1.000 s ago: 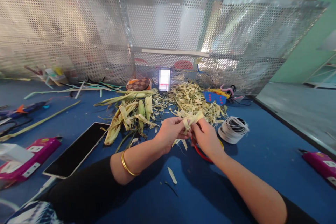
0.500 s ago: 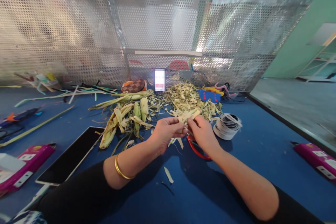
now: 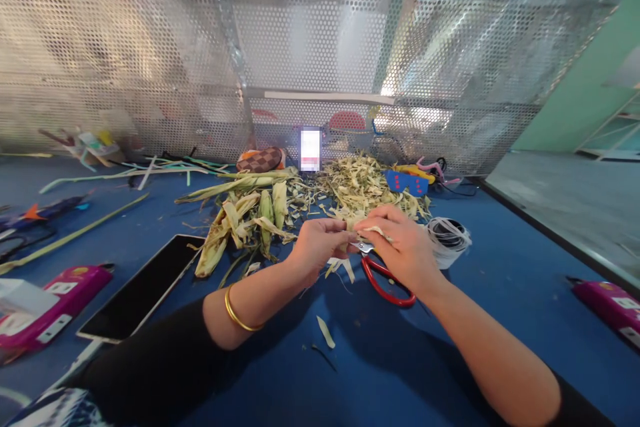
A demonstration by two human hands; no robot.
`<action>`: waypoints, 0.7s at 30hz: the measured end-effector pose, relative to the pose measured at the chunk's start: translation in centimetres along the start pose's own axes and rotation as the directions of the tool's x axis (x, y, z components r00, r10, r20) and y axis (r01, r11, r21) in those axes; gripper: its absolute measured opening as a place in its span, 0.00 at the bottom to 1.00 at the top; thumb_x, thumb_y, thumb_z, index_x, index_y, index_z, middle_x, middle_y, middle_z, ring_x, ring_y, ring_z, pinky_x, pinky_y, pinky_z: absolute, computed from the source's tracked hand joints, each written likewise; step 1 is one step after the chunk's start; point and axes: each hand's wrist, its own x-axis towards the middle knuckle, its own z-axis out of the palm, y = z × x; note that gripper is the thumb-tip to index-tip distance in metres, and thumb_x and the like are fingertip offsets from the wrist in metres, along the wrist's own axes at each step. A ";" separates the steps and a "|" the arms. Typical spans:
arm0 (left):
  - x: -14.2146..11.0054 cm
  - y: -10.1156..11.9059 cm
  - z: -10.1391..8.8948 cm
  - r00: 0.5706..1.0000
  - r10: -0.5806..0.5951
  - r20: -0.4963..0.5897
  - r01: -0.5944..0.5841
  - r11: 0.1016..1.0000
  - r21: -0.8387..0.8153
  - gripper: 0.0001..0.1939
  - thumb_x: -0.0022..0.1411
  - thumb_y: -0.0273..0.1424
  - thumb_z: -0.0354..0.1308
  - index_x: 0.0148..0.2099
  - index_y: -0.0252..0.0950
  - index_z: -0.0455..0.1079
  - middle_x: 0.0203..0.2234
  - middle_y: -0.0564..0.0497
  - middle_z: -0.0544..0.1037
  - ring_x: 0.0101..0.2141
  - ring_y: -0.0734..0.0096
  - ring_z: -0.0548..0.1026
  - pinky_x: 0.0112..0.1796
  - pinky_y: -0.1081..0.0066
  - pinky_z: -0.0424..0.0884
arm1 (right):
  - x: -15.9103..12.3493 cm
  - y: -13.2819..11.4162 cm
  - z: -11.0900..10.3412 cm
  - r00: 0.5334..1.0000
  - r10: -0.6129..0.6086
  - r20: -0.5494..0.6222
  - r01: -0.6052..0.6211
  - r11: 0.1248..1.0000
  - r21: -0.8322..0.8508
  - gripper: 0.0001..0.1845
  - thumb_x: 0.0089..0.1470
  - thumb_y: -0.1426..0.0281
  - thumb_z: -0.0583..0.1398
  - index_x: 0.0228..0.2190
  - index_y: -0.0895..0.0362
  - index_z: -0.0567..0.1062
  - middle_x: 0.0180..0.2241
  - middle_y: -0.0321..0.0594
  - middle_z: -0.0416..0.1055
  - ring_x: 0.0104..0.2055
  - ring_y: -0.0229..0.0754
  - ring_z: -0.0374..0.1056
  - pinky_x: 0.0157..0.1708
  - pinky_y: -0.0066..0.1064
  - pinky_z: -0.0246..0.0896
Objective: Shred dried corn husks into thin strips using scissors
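- Left hand (image 3: 320,245) has its fingers pinched on one end of a pale husk strip (image 3: 361,229), held just above the blue surface (image 3: 500,293).
- Right hand (image 3: 403,247) is folded over the strip's other end, fingers closed on it; how firmly is hard to tell, since the knuckles hide the grip.
- Red scissors (image 3: 387,280) lie right beneath the right fingers, blades pointing towards the left ones.
- Just beyond both sets of fingers: a husk pile (image 3: 360,190); corn cobs (image 3: 250,220) off the left side, a wire coil (image 3: 447,240) off the right.
- Risk: dry husk looks brittle, so a hard pull could tear the strip.
- Risk: lowering the fingers blind could catch those blades.
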 end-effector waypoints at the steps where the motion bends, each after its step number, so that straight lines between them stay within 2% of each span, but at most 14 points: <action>1: -0.1 0.0 0.1 1.000 -0.001 0.027 0.001 1.000 0.012 0.02 0.50 0.24 0.61 0.29 0.30 0.73 0.25 0.49 0.77 0.23 0.76 0.75 0.23 0.78 0.67 | 0.0 0.2 0.1 0.999 -0.017 -0.040 0.015 0.999 -0.048 0.09 0.57 0.70 0.54 0.31 0.55 0.75 0.36 0.42 0.72 0.39 0.43 0.68 0.39 0.33 0.61; 3: -0.4 -0.1 0.2 0.998 -0.003 0.061 0.001 0.999 0.034 0.03 0.51 0.24 0.59 0.30 0.31 0.74 0.25 0.49 0.77 0.23 0.77 0.74 0.22 0.79 0.66 | 0.1 0.7 0.3 0.999 -0.021 -0.045 0.015 0.991 -0.133 0.10 0.58 0.70 0.53 0.29 0.56 0.73 0.35 0.43 0.72 0.38 0.43 0.67 0.40 0.34 0.59; 6: -0.5 -0.2 0.3 0.994 0.012 0.104 -0.019 0.998 0.067 0.05 0.52 0.23 0.57 0.29 0.31 0.74 0.25 0.49 0.77 0.23 0.78 0.73 0.20 0.80 0.64 | 0.0 1.1 0.6 0.999 0.040 0.016 -0.035 0.966 -0.256 0.11 0.59 0.70 0.51 0.27 0.56 0.70 0.29 0.41 0.72 0.33 0.42 0.67 0.36 0.32 0.57; 9: -0.6 -0.3 0.3 0.989 0.026 0.147 -0.039 0.995 0.090 0.05 0.52 0.25 0.56 0.27 0.31 0.73 0.25 0.50 0.76 0.22 0.79 0.72 0.20 0.80 0.62 | -0.1 1.2 0.7 0.989 0.137 0.051 -0.110 0.927 -0.359 0.12 0.59 0.69 0.51 0.24 0.55 0.67 0.24 0.39 0.69 0.27 0.41 0.64 0.29 0.30 0.51; 12: -0.6 -0.4 0.4 0.985 0.037 0.171 -0.055 0.993 0.103 0.05 0.51 0.28 0.58 0.27 0.32 0.73 0.24 0.50 0.76 0.22 0.79 0.70 0.20 0.80 0.61 | -0.2 1.0 0.9 0.962 0.273 0.021 -0.242 0.882 -0.404 0.14 0.57 0.66 0.53 0.21 0.55 0.64 0.18 0.35 0.63 0.21 0.39 0.58 0.23 0.29 0.42; 14: -0.7 -0.7 0.5 0.985 0.051 0.165 -0.074 0.988 0.135 0.06 0.48 0.31 0.62 0.28 0.32 0.73 0.21 0.53 0.74 0.21 0.79 0.68 0.20 0.80 0.60 | -0.2 1.0 1.1 0.939 0.344 0.006 -0.318 0.873 -0.371 0.15 0.55 0.65 0.53 0.19 0.55 0.62 0.16 0.33 0.59 0.20 0.37 0.54 0.22 0.29 0.39; 17: -0.7 -1.0 0.6 0.993 0.077 0.089 -0.093 0.977 0.192 0.10 0.43 0.34 0.66 0.28 0.32 0.74 0.17 0.55 0.71 0.19 0.80 0.65 0.20 0.78 0.58 | -0.1 1.0 1.4 0.910 0.414 0.026 -0.394 0.882 -0.259 0.17 0.54 0.65 0.53 0.16 0.55 0.60 0.15 0.32 0.57 0.19 0.36 0.52 0.21 0.28 0.41; 19: -0.7 -1.1 0.7 0.993 0.107 0.045 -0.113 0.976 0.187 0.10 0.43 0.35 0.65 0.26 0.32 0.74 0.18 0.55 0.71 0.19 0.80 0.64 0.22 0.77 0.59 | 0.0 1.0 1.3 0.888 0.456 0.056 -0.441 0.880 -0.178 0.16 0.54 0.64 0.53 0.17 0.55 0.62 0.15 0.32 0.58 0.20 0.36 0.53 0.21 0.28 0.42; 21: -0.6 -1.0 0.6 0.991 0.131 0.014 -0.132 0.981 0.145 0.08 0.44 0.33 0.64 0.24 0.32 0.75 0.18 0.54 0.72 0.19 0.81 0.63 0.24 0.76 0.60 | 0.2 0.9 0.9 0.869 0.488 0.078 -0.480 0.871 -0.100 0.12 0.54 0.61 0.54 0.23 0.55 0.67 0.16 0.31 0.61 0.20 0.36 0.55 0.22 0.28 0.45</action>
